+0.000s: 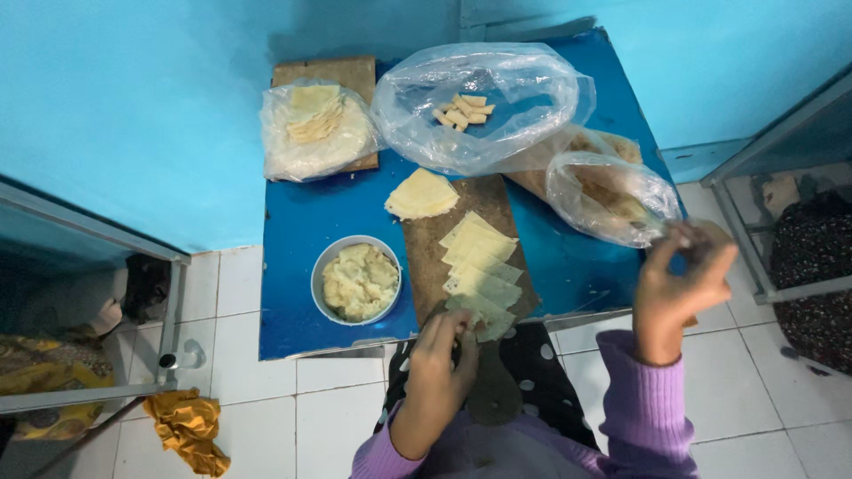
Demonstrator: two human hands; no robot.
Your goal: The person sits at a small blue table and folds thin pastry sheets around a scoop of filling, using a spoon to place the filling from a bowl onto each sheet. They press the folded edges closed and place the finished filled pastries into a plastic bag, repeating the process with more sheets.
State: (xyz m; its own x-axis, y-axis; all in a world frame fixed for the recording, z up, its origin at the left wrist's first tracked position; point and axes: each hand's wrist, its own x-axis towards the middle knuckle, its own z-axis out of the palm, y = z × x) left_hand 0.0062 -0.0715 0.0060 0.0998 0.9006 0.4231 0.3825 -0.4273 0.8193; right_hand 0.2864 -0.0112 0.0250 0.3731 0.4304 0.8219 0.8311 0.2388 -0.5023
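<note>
Three clear bags [484, 106] (blue table [311, 222]).

Blue table [311, 231], filling bowl [357, 280], wooden board [435, 253], plastic bags [486, 106]

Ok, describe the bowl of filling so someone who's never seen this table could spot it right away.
Look at the blue table against the blue wall. Near its front edge, left of the wooden board lined with pale dough strips, sits the bowl. It is the only round dish, heaped with lumpy yellowish mash.
</note>
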